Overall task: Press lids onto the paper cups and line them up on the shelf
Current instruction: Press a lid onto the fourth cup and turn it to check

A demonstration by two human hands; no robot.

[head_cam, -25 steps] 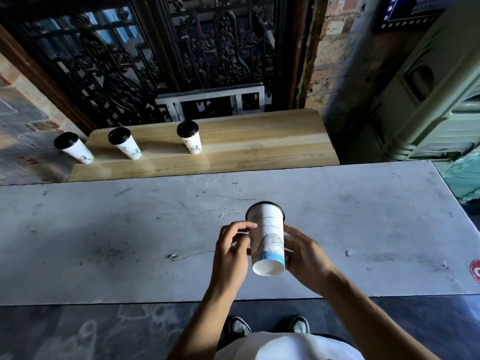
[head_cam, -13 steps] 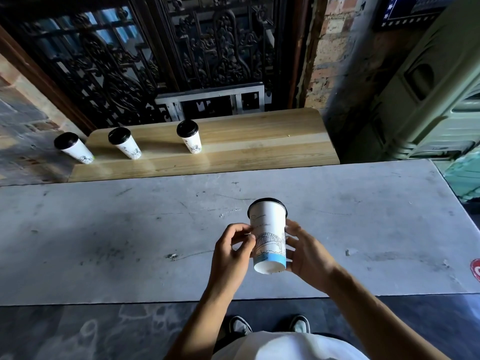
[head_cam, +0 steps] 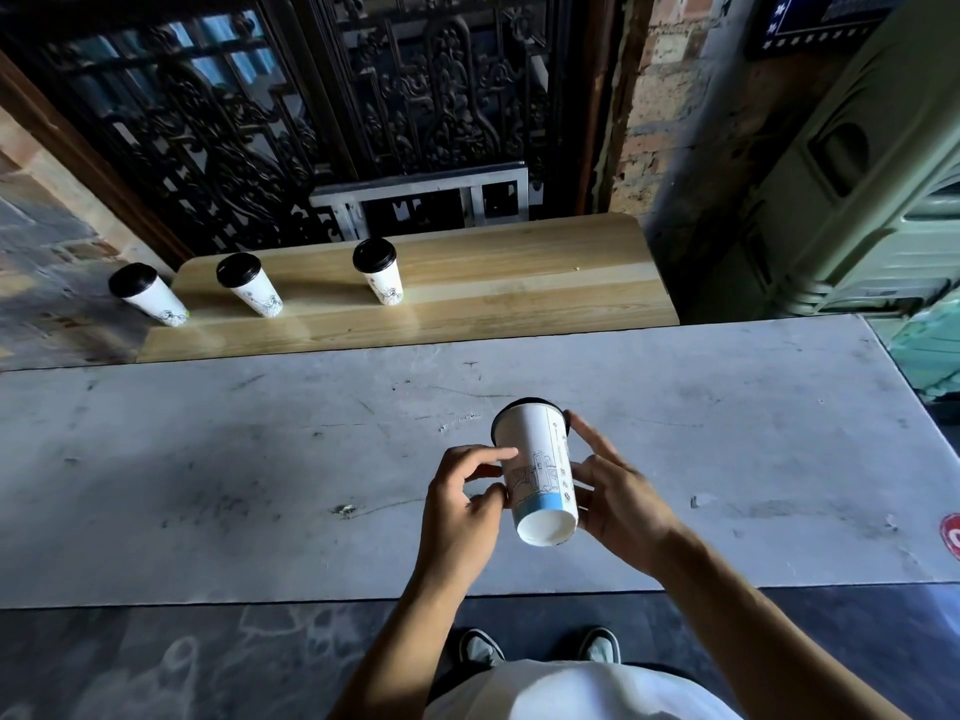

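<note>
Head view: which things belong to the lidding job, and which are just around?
Job: held cup, left hand, right hand, three lidded cups, wooden shelf.
Around: grey table, iron grille, green bin.

both hands [head_cam: 540, 506] holding cup [head_cam: 540, 470] (lidded), tilted

Black lid [head_cam: 530, 402] mostly hidden — cup [head_cam: 540, 470] in front
</note>
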